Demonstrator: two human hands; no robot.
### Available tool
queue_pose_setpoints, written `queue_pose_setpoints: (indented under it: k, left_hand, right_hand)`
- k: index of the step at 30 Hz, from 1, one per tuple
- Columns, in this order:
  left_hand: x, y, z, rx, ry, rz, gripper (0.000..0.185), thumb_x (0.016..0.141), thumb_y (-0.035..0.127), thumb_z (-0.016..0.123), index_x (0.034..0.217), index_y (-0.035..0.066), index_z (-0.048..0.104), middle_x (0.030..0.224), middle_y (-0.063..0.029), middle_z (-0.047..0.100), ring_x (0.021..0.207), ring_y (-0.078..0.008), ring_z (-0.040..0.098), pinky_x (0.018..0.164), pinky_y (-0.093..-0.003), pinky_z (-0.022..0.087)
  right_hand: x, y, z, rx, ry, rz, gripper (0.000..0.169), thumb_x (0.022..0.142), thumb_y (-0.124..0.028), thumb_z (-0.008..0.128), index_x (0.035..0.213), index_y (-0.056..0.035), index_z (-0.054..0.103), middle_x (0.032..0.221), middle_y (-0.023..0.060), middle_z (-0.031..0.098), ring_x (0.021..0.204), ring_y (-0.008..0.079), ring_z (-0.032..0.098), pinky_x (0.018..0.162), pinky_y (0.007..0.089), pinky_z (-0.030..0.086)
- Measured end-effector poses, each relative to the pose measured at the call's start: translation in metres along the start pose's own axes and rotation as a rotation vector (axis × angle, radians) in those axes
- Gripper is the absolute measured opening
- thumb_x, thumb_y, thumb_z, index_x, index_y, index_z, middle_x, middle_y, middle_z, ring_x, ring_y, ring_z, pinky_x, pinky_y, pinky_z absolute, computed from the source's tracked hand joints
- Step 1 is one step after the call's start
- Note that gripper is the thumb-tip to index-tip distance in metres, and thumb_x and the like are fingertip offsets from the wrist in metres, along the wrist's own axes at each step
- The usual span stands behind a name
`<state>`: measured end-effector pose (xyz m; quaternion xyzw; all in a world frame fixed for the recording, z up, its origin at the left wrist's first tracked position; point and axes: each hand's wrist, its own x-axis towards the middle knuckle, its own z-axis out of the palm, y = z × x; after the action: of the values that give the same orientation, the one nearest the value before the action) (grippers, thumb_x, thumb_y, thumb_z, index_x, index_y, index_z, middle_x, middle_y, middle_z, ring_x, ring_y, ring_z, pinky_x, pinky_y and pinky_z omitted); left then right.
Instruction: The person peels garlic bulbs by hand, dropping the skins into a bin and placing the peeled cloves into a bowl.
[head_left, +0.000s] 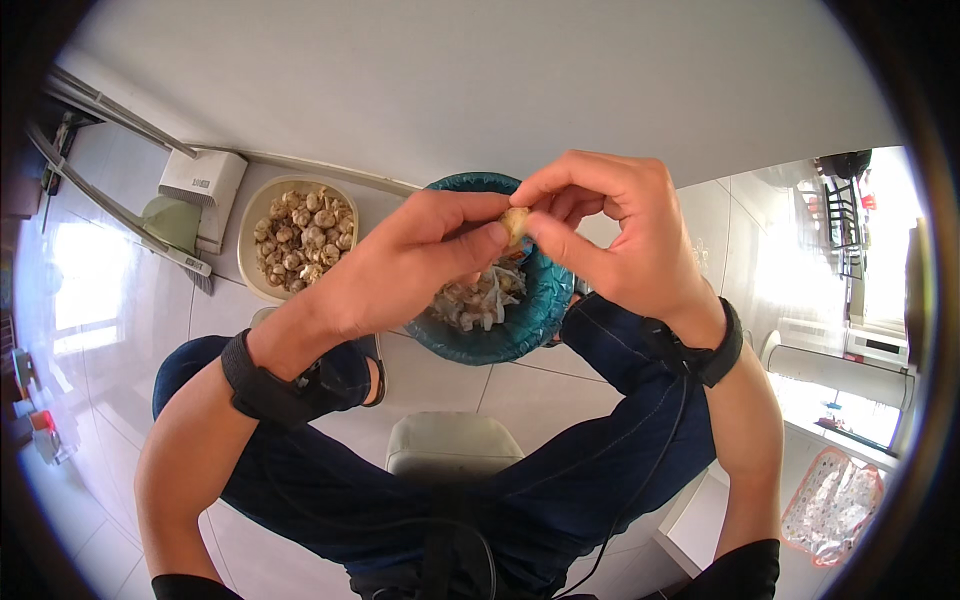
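A pale yellowish garlic clove (514, 223) is pinched between the fingertips of both hands. My left hand (409, 259) grips it from the left with thumb and forefinger. From the right, the thumb and forefinger of my right hand (611, 225) press on it, slightly blurred. Below the hands stands a round bin lined with a teal plastic bag (546, 315). Papery garlic skins and scraps (480, 300) lie inside it, partly hidden by my left hand. To the left, a cream plastic basin (247, 259) holds many whole garlic bulbs (304, 232).
A white dustpan (214, 184) and a broom (196, 268) lean by the wall (480, 90) at the left. My knees flank the bin, with a light padded stool (454, 442) under me. A thin cable (664, 457) hangs from my right wristband. A patterned plastic bag (832, 506) lies lower right.
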<state>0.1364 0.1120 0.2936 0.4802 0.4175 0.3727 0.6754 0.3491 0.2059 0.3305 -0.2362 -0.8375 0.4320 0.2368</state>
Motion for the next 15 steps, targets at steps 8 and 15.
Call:
queue_pose_setpoints:
  k: [8,15]
  left_hand:
    - [-0.001,-0.0006,0.0025,0.062,0.046,0.074,0.039,0.111,0.02,0.057,0.142,-0.004,0.06,0.103,-0.0001,0.063,0.091,-0.0088,0.052,0.085,-0.0264,0.048]
    - [-0.0005,-0.0012,0.0048,0.038,0.061,0.064,0.039,0.11,0.021,0.06,0.142,-0.003,0.06,0.105,0.0004,0.064,0.093,-0.0073,0.053,0.086,-0.026,0.048]
  right_hand:
    - [-0.0003,-0.0017,0.0005,0.141,0.012,0.233,0.006,0.091,-0.003,0.075,0.095,0.0005,0.074,0.078,0.0075,0.074,0.069,0.0134,0.073,0.063,0.0247,0.056]
    - [0.0008,0.0003,0.0059,-0.055,0.054,0.08,0.006,0.089,-0.003,0.072,0.09,0.0005,0.068,0.073,0.0057,0.068,0.063,0.0112,0.066,0.06,0.0262,0.052]
